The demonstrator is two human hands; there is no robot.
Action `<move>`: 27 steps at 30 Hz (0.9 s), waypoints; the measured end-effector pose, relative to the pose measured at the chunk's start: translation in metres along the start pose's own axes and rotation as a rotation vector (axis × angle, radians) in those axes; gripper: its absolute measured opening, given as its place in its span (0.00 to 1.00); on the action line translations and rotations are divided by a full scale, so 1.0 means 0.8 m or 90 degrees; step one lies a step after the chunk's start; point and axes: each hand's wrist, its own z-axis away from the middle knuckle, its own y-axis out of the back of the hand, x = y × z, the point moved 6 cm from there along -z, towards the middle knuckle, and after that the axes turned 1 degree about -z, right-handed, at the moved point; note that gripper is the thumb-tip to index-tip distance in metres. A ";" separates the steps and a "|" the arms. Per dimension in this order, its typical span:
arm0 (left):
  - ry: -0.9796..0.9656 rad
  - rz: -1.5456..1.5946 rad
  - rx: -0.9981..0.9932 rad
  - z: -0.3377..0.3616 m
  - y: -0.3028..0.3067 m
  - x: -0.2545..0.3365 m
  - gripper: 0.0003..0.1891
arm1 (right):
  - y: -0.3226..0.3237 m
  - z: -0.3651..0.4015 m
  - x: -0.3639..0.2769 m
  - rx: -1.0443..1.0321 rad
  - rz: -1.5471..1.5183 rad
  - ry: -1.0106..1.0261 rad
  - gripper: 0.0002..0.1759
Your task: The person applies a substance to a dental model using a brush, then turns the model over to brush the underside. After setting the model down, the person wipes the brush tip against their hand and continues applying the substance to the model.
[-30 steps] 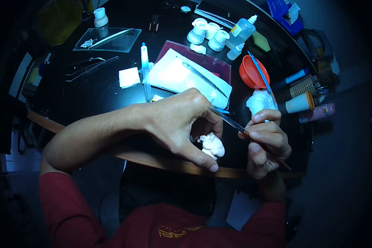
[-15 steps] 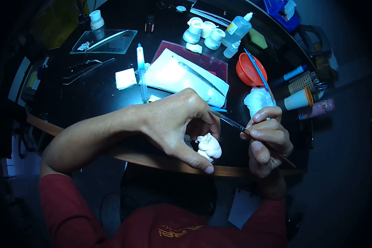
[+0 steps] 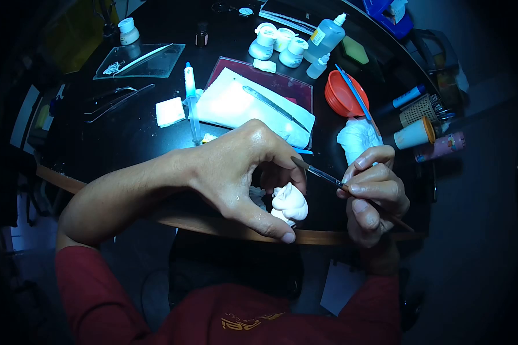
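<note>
Curled around a small white sculpted figure with rounded lobes and a pointed top, my left hand has its thumb along the near side and its fingers bent behind. My right hand pinches a thin brush with a brown handle. The dark bristles of the brush point left and overlap the left index finger in this view, above the white figure. A bit of crumpled pale tissue shows between the left thumb and fingers. Both hands are near the wooden front edge of the table.
Beyond the hands lie a white cloth with a metal spatula, and a syringe. An orange-red bowl, white jars and a squeeze bottle stand farther back. Tweezers and a glass plate are at left.
The whole view has shifted slightly, with the table items a little farther left. Both hands keep their hold, and the brush tip stays by the left index finger.
</note>
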 end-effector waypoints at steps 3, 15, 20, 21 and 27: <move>-0.107 -0.084 0.070 -0.001 0.002 0.003 0.28 | 0.004 0.001 -0.004 0.032 0.026 0.019 0.11; -0.208 -0.379 0.030 0.003 -0.004 0.008 0.35 | -0.003 -0.007 0.000 -0.022 -0.038 -0.002 0.11; -0.203 -0.406 0.022 0.003 -0.004 0.008 0.37 | 0.000 0.000 0.009 0.004 -0.106 -0.038 0.11; -0.204 -0.415 0.020 0.003 -0.004 0.008 0.37 | 0.003 0.001 0.011 0.017 -0.122 -0.046 0.10; -0.218 -0.401 0.018 0.002 -0.007 0.007 0.34 | 0.006 0.008 0.027 0.050 -0.192 -0.108 0.11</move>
